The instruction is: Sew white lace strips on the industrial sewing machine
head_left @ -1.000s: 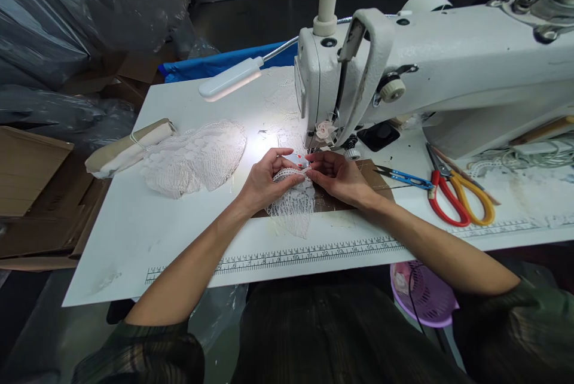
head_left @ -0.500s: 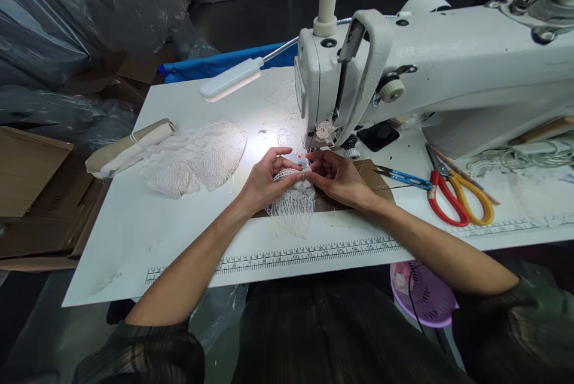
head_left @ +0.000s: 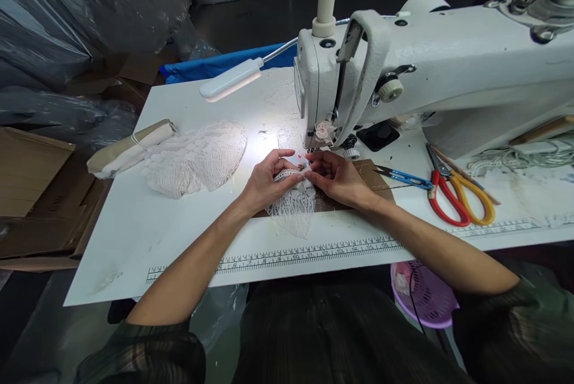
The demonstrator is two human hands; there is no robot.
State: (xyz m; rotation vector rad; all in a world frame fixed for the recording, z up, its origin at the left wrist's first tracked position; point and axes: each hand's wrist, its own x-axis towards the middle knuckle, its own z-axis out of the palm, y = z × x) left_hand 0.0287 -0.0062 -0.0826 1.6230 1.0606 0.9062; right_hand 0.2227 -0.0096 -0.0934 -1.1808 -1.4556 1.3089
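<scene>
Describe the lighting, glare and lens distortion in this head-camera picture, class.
Head view: the gooseneck lamp throws a bright, washed-out patch on the white table just behind the left hand and right hand holding the lace piece; the surroundings stay dim; the wide lens bends the printed ruler and the sewing machine.

Sewing workshop: industrial sewing machine, ruler-marked table, lace pieces, scissors.
</scene>
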